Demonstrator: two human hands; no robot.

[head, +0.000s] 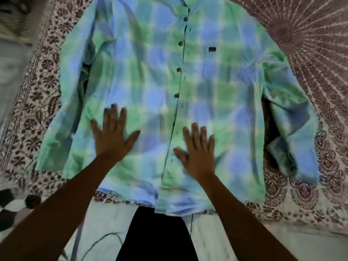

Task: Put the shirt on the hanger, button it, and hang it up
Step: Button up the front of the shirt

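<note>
A green and blue checked shirt (pixel 150 63) lies flat and face up on the bed, collar at the far end, hem at the near edge. Its front panels meet along the placket, where several dark buttons (pixel 178 69) show; I cannot tell whether they are fastened. A small dark label (pixel 212 49) sits on the chest pocket. My left hand (pixel 113 136) rests palm down on the left panel, fingers spread. My right hand (pixel 197 153) lies flat on the right panel beside the placket, fingers apart. No hanger is in view.
A bedsheet (pixel 310 53) with a dark brown floral and mandala print covers the bed. The sleeves lie folded along both sides of the shirt. The bed's near edge (pixel 235 210) runs just below the hem, with pale floor and my dark trousers (pixel 156 238) below.
</note>
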